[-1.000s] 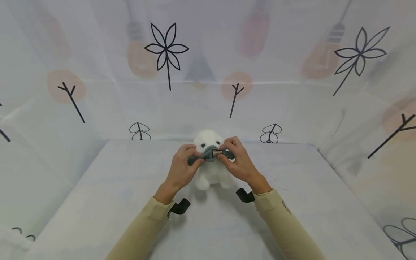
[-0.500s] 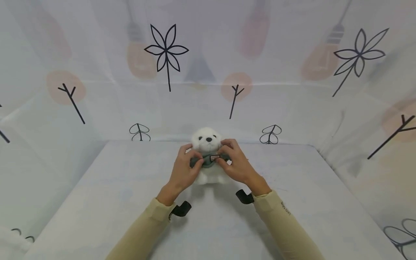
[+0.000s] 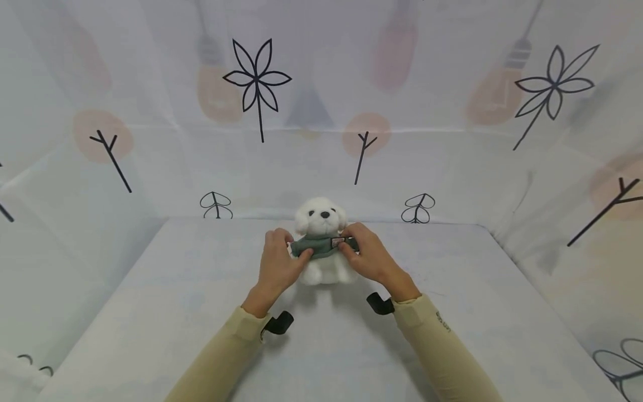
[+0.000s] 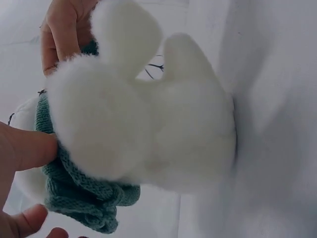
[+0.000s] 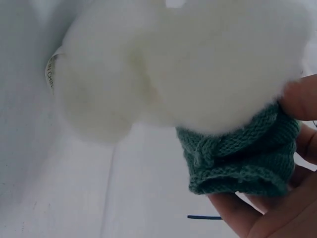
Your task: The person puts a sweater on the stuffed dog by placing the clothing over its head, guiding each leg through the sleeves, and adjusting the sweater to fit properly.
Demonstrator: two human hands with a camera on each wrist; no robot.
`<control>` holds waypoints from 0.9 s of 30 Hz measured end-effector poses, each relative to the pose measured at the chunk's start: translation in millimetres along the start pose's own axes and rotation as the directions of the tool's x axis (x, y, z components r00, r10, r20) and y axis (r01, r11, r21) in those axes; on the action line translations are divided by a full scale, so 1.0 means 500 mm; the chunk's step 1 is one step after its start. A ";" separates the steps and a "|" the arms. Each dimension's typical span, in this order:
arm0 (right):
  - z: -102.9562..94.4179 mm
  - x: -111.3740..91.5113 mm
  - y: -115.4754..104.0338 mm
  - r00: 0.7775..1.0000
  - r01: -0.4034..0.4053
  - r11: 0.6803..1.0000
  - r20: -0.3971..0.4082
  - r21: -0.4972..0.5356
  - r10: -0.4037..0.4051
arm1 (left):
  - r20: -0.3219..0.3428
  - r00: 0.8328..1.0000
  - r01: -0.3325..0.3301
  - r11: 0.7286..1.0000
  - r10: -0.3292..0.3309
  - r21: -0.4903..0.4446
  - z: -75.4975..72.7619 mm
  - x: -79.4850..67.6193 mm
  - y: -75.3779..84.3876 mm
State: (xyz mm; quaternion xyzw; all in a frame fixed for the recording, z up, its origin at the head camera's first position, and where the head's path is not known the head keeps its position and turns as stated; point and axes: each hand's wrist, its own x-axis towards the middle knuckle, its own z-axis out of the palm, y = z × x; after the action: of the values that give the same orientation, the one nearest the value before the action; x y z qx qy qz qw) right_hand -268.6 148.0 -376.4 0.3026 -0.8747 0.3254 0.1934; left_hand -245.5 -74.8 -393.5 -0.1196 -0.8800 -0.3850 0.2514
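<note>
A white plush dog (image 3: 320, 215) with dark eyes and nose sits upright on the table, wearing a green knitted sweater (image 3: 318, 245) with a small label. On its left side, my left hand (image 3: 278, 259) touches the sweater with the thumb (image 4: 37, 148); its fingertips (image 4: 35, 215) lie beside the sleeve, apart from the thumb. My right hand (image 3: 369, 254) pinches the other sleeve near the label, thumb in front. In the right wrist view, fingers (image 5: 237, 210) curl under the green knit. The dog's back is hidden in the head view.
The pale cloth-covered table (image 3: 321, 352) extends around the toy. Behind stands a patterned fabric wall (image 3: 311, 167), with more fabric on both sides. Black wrist mounts (image 3: 279, 322) hang near the sleeves.
The sweater has come down from over the dog's muzzle to below its chin, uncovering the nose. My left hand has loosened its pinch and spread to the left; my right hand keeps hold.
</note>
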 end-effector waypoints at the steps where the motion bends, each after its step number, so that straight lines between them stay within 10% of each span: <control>1: 0.000 0.000 0.001 1.000 -0.009 1.000 -0.007 -0.006 0.008 | 0.008 1.000 0.015 1.000 -0.015 0.000 0.000 0.000 -0.001; 13: 0.000 -0.001 -0.006 0.994 -0.058 0.996 -0.092 -0.071 0.052 | 0.096 0.994 -0.035 0.985 0.052 -0.170 0.011 -0.004 0.001; 20: -0.002 -0.002 -0.015 0.977 -0.036 0.983 -0.212 -0.180 -0.003 | 0.249 0.947 -0.176 0.975 0.205 -0.135 0.018 -0.007 0.007; 27: -0.002 -0.001 -0.022 0.991 -0.032 0.995 -0.133 -0.094 0.019 | 0.252 0.927 -0.261 0.960 0.278 -0.100 0.021 -0.011 0.010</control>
State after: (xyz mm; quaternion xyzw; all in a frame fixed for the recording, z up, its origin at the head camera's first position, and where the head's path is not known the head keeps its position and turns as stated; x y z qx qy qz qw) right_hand -260.9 141.9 -370.9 0.2595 -0.8785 0.3047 0.2609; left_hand -242.8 -63.9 -399.4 -0.2974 -0.8678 -0.3557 0.1788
